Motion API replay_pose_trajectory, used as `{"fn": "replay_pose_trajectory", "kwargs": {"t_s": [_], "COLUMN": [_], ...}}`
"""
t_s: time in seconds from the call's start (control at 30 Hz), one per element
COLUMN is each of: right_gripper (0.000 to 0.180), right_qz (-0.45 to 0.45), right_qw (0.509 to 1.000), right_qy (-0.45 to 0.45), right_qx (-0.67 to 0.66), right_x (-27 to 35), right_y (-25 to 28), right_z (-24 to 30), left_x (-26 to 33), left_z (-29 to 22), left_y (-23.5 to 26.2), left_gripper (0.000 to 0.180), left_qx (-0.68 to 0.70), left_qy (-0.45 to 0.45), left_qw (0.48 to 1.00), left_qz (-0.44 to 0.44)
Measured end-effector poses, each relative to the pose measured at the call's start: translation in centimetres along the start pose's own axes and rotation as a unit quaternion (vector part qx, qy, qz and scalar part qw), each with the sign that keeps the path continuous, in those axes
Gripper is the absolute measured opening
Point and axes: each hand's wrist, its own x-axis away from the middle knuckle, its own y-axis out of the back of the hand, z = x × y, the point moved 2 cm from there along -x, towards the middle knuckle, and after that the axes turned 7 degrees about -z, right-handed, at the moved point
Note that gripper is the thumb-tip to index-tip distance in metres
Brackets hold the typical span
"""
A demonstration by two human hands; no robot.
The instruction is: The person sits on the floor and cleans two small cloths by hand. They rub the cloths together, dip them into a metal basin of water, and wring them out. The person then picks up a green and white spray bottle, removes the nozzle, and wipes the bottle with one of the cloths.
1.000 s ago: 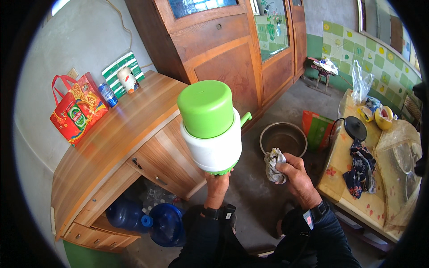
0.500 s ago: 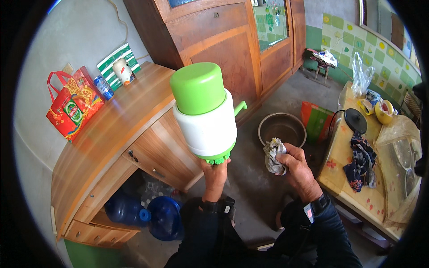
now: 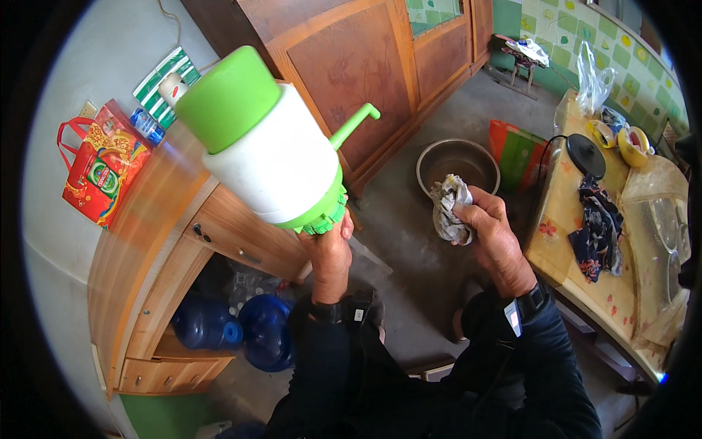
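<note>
A hand-press water pump [image 3: 274, 157], white-bodied with a green push cap and green spout, is held up by my left hand [image 3: 330, 252]. My fingers wrap its green lower end, partly hidden beneath the collar. The pump leans to the left, its spout pointing to the upper right. In my right hand [image 3: 499, 233] a crumpled greyish-white cloth [image 3: 451, 208] is pinched between thumb and fingers. The cloth is apart from the pump, and from my viewpoint it overlaps the near rim of a metal basin [image 3: 418, 172] on the floor.
At left a wooden desk [image 3: 164, 212] carries a red gift bag [image 3: 110, 164] and a blue can [image 3: 148, 126]. Blue water bottles [image 3: 267, 333] lie under it. At right a table [image 3: 563, 252] holds a dark patterned cloth [image 3: 598, 230] and a black round lid-like disc [image 3: 586, 156]. A wooden cabinet [image 3: 358, 80] stands behind.
The pump has tipped to the left and moved up and left with my left hand. My right hand still grips the cloth, slightly higher in view. The whole view has shifted a little.
</note>
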Motion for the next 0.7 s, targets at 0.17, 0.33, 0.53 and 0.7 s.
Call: {"fn": "replay_pose_trajectory", "kwargs": {"t_s": [0.17, 0.33, 0.53, 0.7], "right_gripper": [0.026, 0.027, 0.027, 0.028], "right_qz": [-0.011, 0.009, -0.007, -0.014], "right_qw": [1.000, 1.000, 1.000, 1.000], "right_qy": [-0.006, -0.004, -0.008, -0.011], "right_qx": [0.008, 0.010, -0.009, 0.010], "right_x": [0.14, 0.01, 0.10, 0.17], "right_y": [-0.03, 0.04, -0.12, -0.17], "right_z": [-0.01, 0.02, -0.26, -0.15], "left_x": [-0.18, -0.17, -0.19, -0.15], "left_z": [-0.74, -0.92, -1.06, -0.96], "left_y": [0.00, 0.12, 0.16, 0.09], "left_gripper": [0.009, 0.010, 0.010, 0.011], "left_qx": [0.048, 0.068, 0.050, 0.047], "left_qy": [0.008, 0.016, 0.017, 0.027], "left_qw": [0.999, 0.998, 0.998, 0.998], "left_qz": [0.018, 0.005, 0.016, 0.017]}}
